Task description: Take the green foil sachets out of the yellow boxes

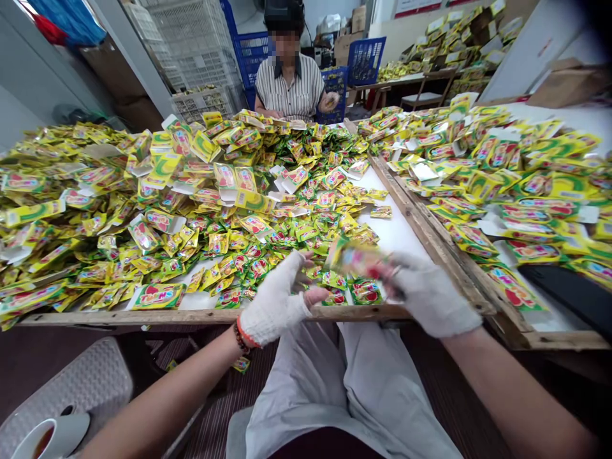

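Note:
My right hand (425, 293), in a white fingerless glove, grips a small yellow-green carton (358, 260) that is smeared by motion. My left hand (280, 296), gloved the same way and with a beaded bracelet at the wrist, is just above the table's front edge. Its thumb stands apart from the slightly bent fingers, and nothing shows in it. Beneath both hands lie small yellow-green sachets (255, 268) in a loose layer. A flat carton (157, 296) with red fruit print rests at the front edge, left of my left hand.
Cartons are heaped on the left (71, 191) and right (516, 185). A wooden rail (406, 210) divides the table. A dark phone-like slab (568, 296) lies at right. Across the table sits a co-worker (289, 83). A cup (60, 433) stands on a stool (90, 376) at lower left.

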{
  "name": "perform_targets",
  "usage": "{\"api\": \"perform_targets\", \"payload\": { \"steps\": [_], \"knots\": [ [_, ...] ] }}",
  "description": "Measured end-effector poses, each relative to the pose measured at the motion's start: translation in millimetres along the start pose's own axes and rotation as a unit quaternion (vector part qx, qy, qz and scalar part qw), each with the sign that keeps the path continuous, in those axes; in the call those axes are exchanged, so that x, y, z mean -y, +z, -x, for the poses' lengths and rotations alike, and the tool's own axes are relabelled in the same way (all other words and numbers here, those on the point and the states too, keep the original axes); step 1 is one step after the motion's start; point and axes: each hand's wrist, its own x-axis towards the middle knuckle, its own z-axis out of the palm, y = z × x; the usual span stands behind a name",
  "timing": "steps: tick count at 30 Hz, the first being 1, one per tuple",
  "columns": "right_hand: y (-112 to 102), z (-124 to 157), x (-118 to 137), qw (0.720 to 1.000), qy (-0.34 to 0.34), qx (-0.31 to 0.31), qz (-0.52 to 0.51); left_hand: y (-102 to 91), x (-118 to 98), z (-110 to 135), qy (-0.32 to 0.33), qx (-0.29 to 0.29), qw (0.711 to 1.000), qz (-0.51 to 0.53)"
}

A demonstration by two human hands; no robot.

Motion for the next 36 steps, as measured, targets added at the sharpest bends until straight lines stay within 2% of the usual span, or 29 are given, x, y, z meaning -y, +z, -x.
{"api": "perform_targets", "payload": {
  "steps": [1,2,3,5,7,9,10,12,15,17,19,21,24,27,29,31,34,36],
  "knots": [
    [-14,-8,7,0.992,-0.047,-0.082,-0.086,-7.6,2,-6,0.007,-0.020,1.000,-0.023],
    [-26,-17,14,0.975,-0.087,-0.131,-0.155,-15.5,4,-13,0.013,-0.042,0.998,-0.051],
    [-37,-25,19,0.962,-0.115,-0.155,-0.192,-23.0,8,-21,0.021,-0.064,0.994,-0.080],
    [-50,-43,21,0.958,-0.129,-0.156,-0.201,-33.5,15,-41,0.044,-0.100,0.985,-0.136],
    [-47,-60,12,0.979,-0.106,-0.140,-0.100,-34.7,21,-62,0.077,-0.117,0.972,-0.188],
    [-33,-78,-7,0.986,-0.069,-0.129,0.081,-26.3,22,-83,0.123,-0.098,0.958,-0.238],
    [-25,-86,-18,0.976,-0.059,-0.124,0.167,-19.8,21,-92,0.146,-0.078,0.950,-0.267],
    [-11,-99,-35,0.953,-0.056,-0.122,0.272,-6.4,17,-107,0.170,-0.035,0.921,-0.349],
    [-3,-107,-49,0.912,-0.059,-0.089,0.395,5.6,12,-118,0.139,0.007,0.855,-0.499],
    [-5,-106,-52,0.899,-0.064,-0.057,0.430,6.1,11,-118,0.113,0.032,0.823,-0.556],
    [-9,-104,-54,0.901,-0.071,-0.043,0.427,3.5,11,-115,0.106,0.055,0.816,-0.566],
    [-13,-101,-56,0.906,-0.071,-0.048,0.414,0.4,10,-107,0.112,0.056,0.830,-0.544],
    [-18,-97,-55,0.913,-0.064,-0.085,0.394,-2.9,7,-90,0.130,0.021,0.877,-0.463],
    [-18,-82,-45,0.952,-0.066,-0.101,0.281,-5.3,2,-71,0.115,-0.026,0.940,-0.320],
    [-12,-64,-33,0.983,-0.075,-0.066,0.156,-5.1,0,-59,0.085,-0.028,0.970,-0.225],
    [-3,-42,-21,0.995,-0.073,-0.007,0.073,-2.0,-2,-52,0.053,-0.002,0.986,-0.157],
    [14,-15,-8,0.990,-0.073,0.064,0.105,7.1,-3,-46,0.018,0.041,0.995,-0.090],
    [23,-5,-6,0.979,-0.096,0.069,0.169,12.6,-4,-43,0.009,0.049,0.997,-0.062]
  ]
}}
